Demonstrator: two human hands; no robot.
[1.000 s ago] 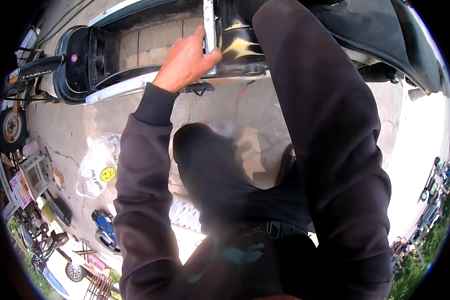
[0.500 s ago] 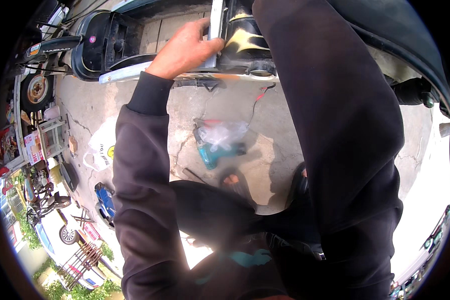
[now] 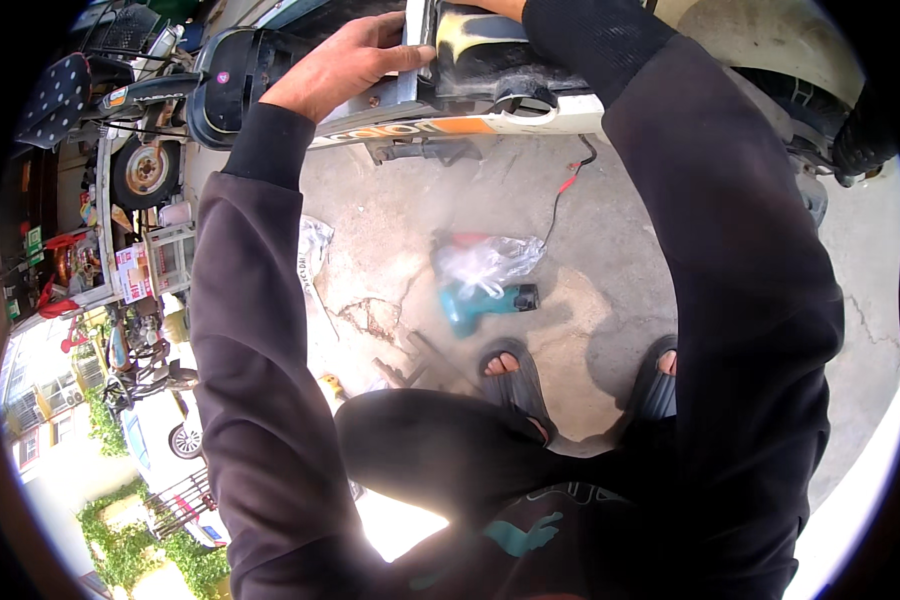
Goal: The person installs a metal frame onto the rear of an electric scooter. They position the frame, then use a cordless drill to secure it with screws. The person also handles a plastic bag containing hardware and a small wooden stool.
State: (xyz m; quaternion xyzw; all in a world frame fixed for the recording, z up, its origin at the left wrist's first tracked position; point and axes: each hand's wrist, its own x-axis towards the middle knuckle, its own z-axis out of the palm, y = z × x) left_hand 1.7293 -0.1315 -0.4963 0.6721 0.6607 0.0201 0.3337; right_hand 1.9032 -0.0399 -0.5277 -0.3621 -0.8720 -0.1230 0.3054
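Note:
My left hand point(image 3: 345, 72) grips a silver metal bar point(image 3: 404, 84) that crosses the frame of a small vehicle point(image 3: 355, 132), its thumb pressed against the dark edge beside it. At the top edge of the picture, only a sliver of my right hand point(image 3: 495, 6) shows, over a black part with a pale yellow patch point(image 3: 465, 30). Its fingers are out of sight, so what it touches cannot be made out. Below the frame, a teal power tool point(image 3: 470, 310) lies on the concrete next to a crumpled clear plastic bag point(image 3: 490, 262).
A thin cable with a red section point(image 3: 567, 184) trails over the ground. My sandalled feet point(image 3: 515, 385) stand near the tool. A white plastic bag point(image 3: 315, 245) lies left of it. Further left are a loose wheel point(image 3: 146, 172), a metal rack point(image 3: 172, 255) and a parked white car point(image 3: 160, 415).
The view has shifted, so the tool and bag appear further right and my feet show more. My left hand stays at the metal bar. A bit of my right hand has come into sight.

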